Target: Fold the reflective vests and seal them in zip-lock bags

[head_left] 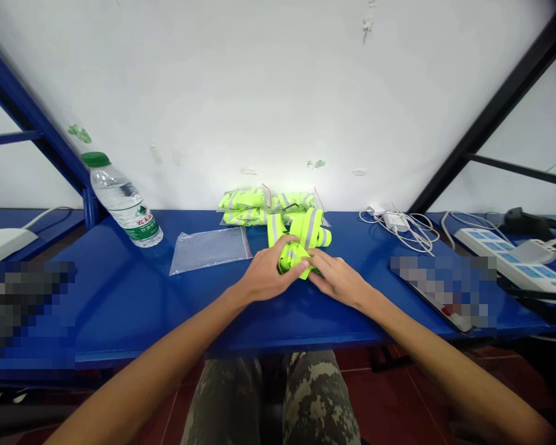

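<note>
A neon yellow reflective strap [311, 230] with silver stripes lies bunched on the blue table, partly folded into a bundle. My left hand [271, 272] grips the bundle from the left, its thumb across the near side. From the right, my right hand [336, 276] closes its fingers on the same bundle. Parts of the strap are hidden beneath the fingers. Left of my hands, a flat clear zip bag [210, 249] with a red seal line lies on the table. Just behind the strap are several clear bags of folded yellow reflective straps [244, 207], stacked against the wall.
A water bottle [125, 207] with a green cap stands at the left. Coiled white charger cables [410, 225] and a phone-like device [438, 290], partly pixelated, are on the right. A white power strip [514, 262] lies farther right. The table's front edge [241, 349] runs before my knees.
</note>
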Demonstrator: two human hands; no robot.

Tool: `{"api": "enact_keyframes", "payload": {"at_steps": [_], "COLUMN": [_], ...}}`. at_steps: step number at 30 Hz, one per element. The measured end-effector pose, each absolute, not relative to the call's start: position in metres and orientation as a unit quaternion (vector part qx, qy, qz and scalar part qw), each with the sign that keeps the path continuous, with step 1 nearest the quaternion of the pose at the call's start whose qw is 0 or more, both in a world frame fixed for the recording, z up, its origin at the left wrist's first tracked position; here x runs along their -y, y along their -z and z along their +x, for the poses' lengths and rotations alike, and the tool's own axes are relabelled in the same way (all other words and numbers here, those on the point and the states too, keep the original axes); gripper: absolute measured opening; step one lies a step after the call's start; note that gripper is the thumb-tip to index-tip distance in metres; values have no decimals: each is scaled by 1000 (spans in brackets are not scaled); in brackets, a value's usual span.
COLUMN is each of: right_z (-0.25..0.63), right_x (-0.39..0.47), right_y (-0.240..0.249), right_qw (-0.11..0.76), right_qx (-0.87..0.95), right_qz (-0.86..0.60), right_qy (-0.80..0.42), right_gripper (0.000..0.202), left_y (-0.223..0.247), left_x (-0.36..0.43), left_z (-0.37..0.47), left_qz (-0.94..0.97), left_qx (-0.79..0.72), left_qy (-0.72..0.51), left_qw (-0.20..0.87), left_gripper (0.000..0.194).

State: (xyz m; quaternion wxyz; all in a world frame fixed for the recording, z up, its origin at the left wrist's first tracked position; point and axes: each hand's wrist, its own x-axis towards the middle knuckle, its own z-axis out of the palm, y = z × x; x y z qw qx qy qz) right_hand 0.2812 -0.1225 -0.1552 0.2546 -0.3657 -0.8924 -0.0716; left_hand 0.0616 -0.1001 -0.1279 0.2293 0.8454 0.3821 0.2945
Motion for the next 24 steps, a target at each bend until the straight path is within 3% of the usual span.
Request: {"api": "enact_keyframes", "payload": {"at_steps": [2, 4, 11, 17, 24], "right_z": [284, 286, 276, 268, 270], "right_x": [118, 114, 107, 106, 114], "right_y": [154, 154, 161, 164, 167], "right_qw": [295, 334, 369, 372, 369], "right_qx": [882, 867, 774, 788, 789], "right_qz": [-368, -367, -440, -453, -478], "right_qy": [11, -46, -269, -190, -113], "right_gripper": [24, 24, 21, 26, 35], "left_y": [134, 141, 158, 159, 166], "left_x": [103, 100, 80, 73, 68], "left_z": [67, 72, 78, 84, 88], "left_qz": [853, 853, 803, 768, 795], "left_qx": [-368, -362, -443, -473, -452], "left_qy": [-317, -338, -383, -409, -365], "left_qw": [191, 163, 116, 137, 173], "left_gripper": [78, 85, 54, 38, 37]}}
